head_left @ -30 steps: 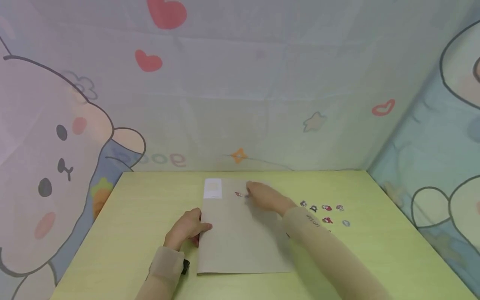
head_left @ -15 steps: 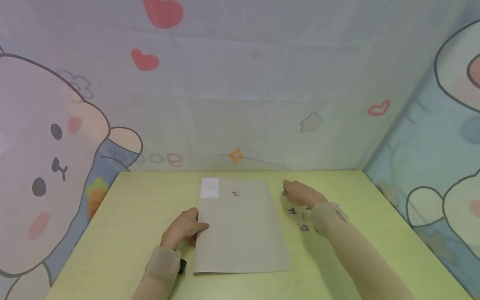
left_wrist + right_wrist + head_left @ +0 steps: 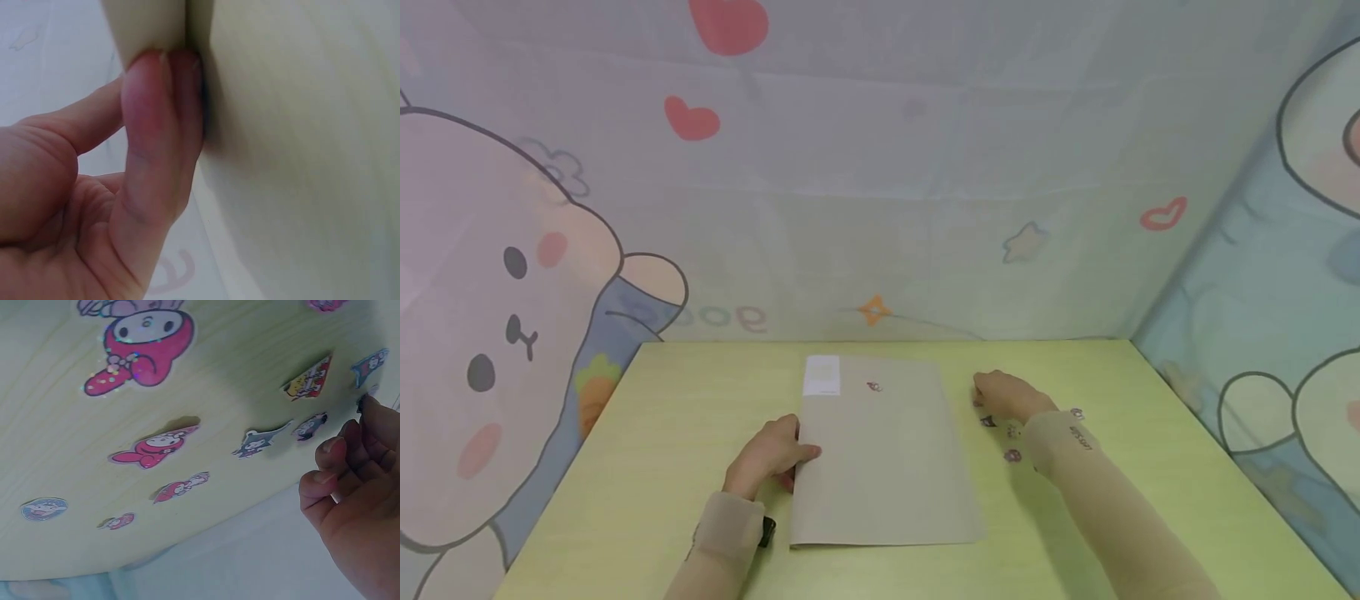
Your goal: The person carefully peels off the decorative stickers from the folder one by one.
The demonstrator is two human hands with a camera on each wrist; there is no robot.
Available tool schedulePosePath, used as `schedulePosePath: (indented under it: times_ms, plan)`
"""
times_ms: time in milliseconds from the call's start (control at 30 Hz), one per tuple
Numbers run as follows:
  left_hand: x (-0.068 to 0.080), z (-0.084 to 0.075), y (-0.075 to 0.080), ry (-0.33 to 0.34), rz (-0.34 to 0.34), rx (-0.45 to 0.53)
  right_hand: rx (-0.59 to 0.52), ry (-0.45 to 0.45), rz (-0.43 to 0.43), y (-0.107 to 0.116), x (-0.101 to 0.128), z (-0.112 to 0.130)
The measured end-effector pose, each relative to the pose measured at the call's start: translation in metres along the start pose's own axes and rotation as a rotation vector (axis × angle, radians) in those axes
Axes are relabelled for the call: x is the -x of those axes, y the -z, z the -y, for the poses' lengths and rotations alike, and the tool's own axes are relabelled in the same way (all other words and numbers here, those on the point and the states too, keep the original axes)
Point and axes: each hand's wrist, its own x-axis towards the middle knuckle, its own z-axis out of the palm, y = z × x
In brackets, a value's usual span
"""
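A grey-brown paper sheet [image 3: 883, 467] lies flat in the middle of the yellow-green table [image 3: 662, 433]. It bears a white label [image 3: 822, 375] and one small sticker [image 3: 874, 387] near its far edge. My left hand [image 3: 775, 454] rests on the sheet's left edge, and its fingers [image 3: 156, 137] press flat there. Just right of the sheet, my right hand [image 3: 988, 393] hovers low over loose cartoon stickers [image 3: 1012, 455]. Its loosely curled fingers [image 3: 347, 447] have a tip at a small dark sticker [image 3: 361, 403]. I see nothing held in that hand.
Several stickers lie scattered on the table, among them a large pink rabbit [image 3: 140, 347], a smaller pink one [image 3: 153, 450] and a dark one [image 3: 256, 442]. Cartoon-printed curtain walls [image 3: 880, 208] close in the table on three sides.
My right hand left the sticker on the sheet, swung right off the paper and settled over the loose stickers. My left hand stayed on the sheet's edge.
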Motion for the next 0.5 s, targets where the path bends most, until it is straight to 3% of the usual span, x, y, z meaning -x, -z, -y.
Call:
schedulePosePath:
  times_ms: [333,500]
  plan:
    - [-0.0013,0.0022,-0.0007,0.003,-0.003,0.001,0.073,-0.064,-0.038,-0.005,-0.0065,-0.0097]
    - [-0.002,0.0037,-0.0009,0.001,-0.003,-0.003,0.106,-0.022,-0.095,-0.0048,-0.0054,-0.002]
